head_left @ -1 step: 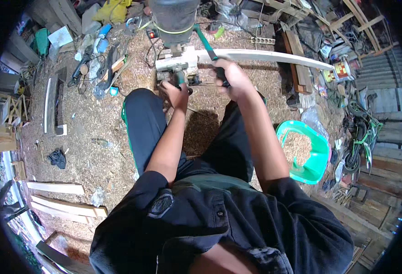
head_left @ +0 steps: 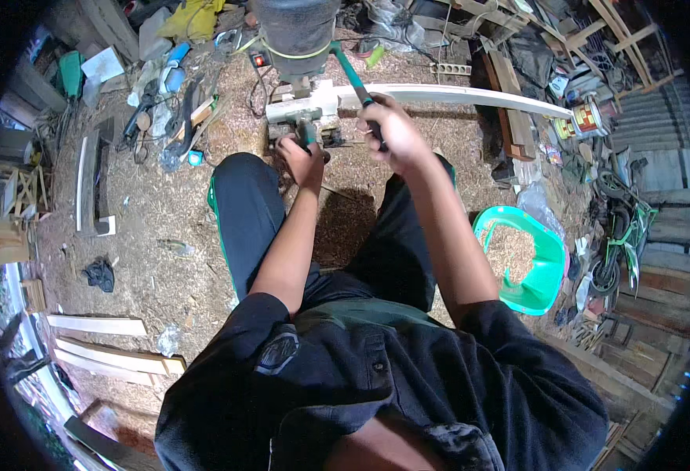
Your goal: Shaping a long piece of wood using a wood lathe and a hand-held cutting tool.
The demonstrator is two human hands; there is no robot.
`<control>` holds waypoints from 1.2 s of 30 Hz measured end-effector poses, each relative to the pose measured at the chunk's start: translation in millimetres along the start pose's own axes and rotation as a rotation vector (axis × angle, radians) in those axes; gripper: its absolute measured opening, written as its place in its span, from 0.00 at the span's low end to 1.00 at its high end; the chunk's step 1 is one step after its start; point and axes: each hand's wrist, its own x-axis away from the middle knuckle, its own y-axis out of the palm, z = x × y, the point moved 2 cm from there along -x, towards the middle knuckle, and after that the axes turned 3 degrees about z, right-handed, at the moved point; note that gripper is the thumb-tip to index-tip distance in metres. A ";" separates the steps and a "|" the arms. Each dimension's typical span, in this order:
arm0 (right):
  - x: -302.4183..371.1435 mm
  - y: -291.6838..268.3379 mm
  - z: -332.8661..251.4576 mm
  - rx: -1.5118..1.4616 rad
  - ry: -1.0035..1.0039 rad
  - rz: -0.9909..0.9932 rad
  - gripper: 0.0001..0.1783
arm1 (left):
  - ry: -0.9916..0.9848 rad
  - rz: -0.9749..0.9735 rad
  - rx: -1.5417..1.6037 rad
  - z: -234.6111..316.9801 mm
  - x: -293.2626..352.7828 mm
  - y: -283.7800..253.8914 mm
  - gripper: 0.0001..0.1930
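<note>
A bench machine with a dark, round motor housing stands in front of my knees. My right hand, slightly blurred, is closed round the black grip of its green lever. At the machine's base my left hand is wrapped round a small dark handle, partly hidden by the fingers. Beneath the housing, a long pale wooden beam lies across the machine's base and runs out to the right. Any bit under the housing is too small to make out.
The beam's right end meets a round, red-and-yellow banded container. A green tub holding wood shavings sits beside my right leg. Wooden strips lie at the lower left. Cables and tools litter the left side. A green bicycle is at the right.
My right hand and the lever's grip have shifted slightly to the left. My left hand stays at its handle, and the beam looks unmoved.
</note>
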 end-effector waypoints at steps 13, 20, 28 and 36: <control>-32.2 39.4 -50.6 0.500 -1.126 0.515 0.13 | 0.080 -0.167 -0.318 -4.2 -21.9 -12.4 0.15; -177.4 39.3 -201.8 0.663 -1.179 0.445 0.27 | 0.112 -0.303 -0.327 -3.8 -27.6 -3.9 0.15; -137.1 1.5 106.3 0.636 -0.540 0.300 0.20 | 0.044 -0.396 -0.496 -20.3 -33.5 -23.6 0.22; -83.2 -29.9 241.2 0.960 -0.204 0.036 0.17 | 0.021 -0.508 -0.417 -17.6 -37.3 -21.5 0.23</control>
